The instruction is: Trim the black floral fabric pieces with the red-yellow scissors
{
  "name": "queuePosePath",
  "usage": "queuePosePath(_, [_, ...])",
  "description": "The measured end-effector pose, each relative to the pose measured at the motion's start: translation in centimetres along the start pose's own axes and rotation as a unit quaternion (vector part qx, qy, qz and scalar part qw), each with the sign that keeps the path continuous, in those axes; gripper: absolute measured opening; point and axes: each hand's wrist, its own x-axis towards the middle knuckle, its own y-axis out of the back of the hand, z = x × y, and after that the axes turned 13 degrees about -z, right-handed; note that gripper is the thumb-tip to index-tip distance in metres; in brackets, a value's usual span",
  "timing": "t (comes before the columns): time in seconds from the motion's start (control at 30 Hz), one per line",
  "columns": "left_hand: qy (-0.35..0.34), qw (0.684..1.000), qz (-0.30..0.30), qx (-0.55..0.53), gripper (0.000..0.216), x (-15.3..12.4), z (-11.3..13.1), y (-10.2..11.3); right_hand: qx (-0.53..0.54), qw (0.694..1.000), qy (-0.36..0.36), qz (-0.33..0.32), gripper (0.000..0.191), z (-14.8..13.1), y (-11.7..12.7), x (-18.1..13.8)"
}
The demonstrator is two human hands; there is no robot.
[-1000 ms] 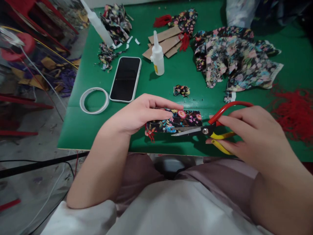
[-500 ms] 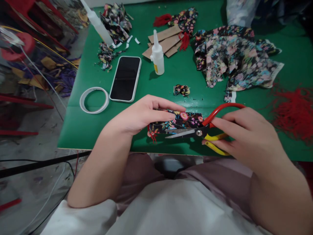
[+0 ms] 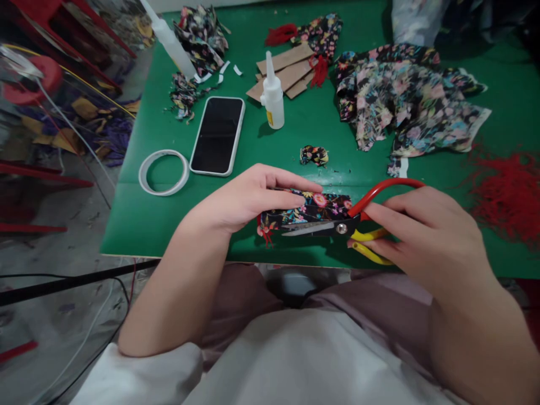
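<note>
My left hand grips a flat strip of black floral fabric, thumb on top and fingers along its far edge. Red threads hang from the strip's left end. In my right hand are scissors with red and yellow handles, their blades pointing left along the strip's near edge. The blades look nearly closed; whether fabric lies between them I cannot tell. A small floral scrap lies just beyond the strip.
On the green table are a tape ring, a phone, a glue bottle, another bottle, cardboard strips, floral cloth and a heap of red threads. Red stools stand at the left.
The scissor blades have come closer together and slid slightly left along the strip. My left hand keeps its hold.
</note>
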Motion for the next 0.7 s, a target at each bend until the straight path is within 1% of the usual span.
queuePosePath(0.07, [0.002,1.0,0.003,0.012,0.027,0.11,-0.1,0.02,0.005,1.0,-0.001,0.012,0.015,-0.1,0.05,0.06])
queuePosePath(0.2, [-0.003,0.999,0.028,0.041,0.028,0.23,-0.24,0.08,0.03,0.998,-0.021,0.043,0.025,0.05,0.18,-0.06])
queuePosePath(0.4, [-0.025,0.998,0.041,0.036,0.027,0.09,-0.17,0.03,0.031,0.999,-0.016,0.027,0.037,0.82,-0.31,-0.25])
queuePosePath(0.53, [-0.028,0.999,0.031,0.022,0.027,0.1,-0.2,-0.14,0.019,1.0,0.001,0.012,0.034,0.63,-0.53,0.0])
queuePosePath(0.7, [-0.026,0.999,0.032,0.023,0.028,0.24,-0.28,-0.31,0.019,1.0,-0.002,0.005,0.026,0.15,-0.61,0.29])
